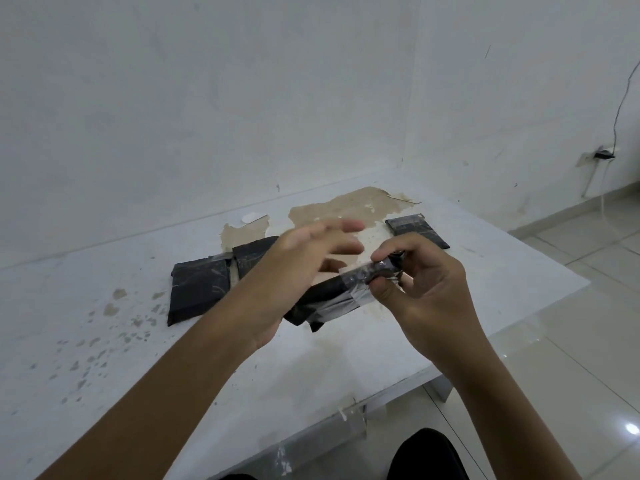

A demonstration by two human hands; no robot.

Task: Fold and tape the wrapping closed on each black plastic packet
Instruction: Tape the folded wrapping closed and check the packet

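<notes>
Head view. A white desk point(398, 341) stands against a white wall point(242, 98); its surface coating is peeled near the far edge, exposing a tan patch point(349, 206), and smaller chips speckle the near left area.

The right hand point(426, 289) pinches the upper end of a black plastic packet point(329, 303) between thumb and curled fingers, holding it above the desk. Clear tape point(349, 296) crosses the packet's wrapping; the wrapped end in the grip is twisted and shiny. The packet's lower end hangs loose and crumpled toward the left wrist.

The left hand point(294, 268) is beside the packet with fingers straight and spread apart, gripping nothing. Its fingertips are blurred. Whether the palm touches the packet cannot be told, because the hand covers that side.

Two finished packets point(201, 289) lie flat on the desk to the left, touching or slightly overlapping each other, with a tape strip visible at their meeting edge. The nearer one is partly hidden behind the left hand. A third flat packet point(415, 230) lies well apart at the far right of the desk, beside the tan patch.

A small pale disc point(250, 217) lies near the far edge; what it is cannot be told.

To the right, a tiled floor point(571, 306) shows. A wall socket point(602, 155) with a plug and a thin cable point(623, 98) sits low on the right wall. A dark-clad knee point(426, 455) shows at the bottom edge.
</notes>
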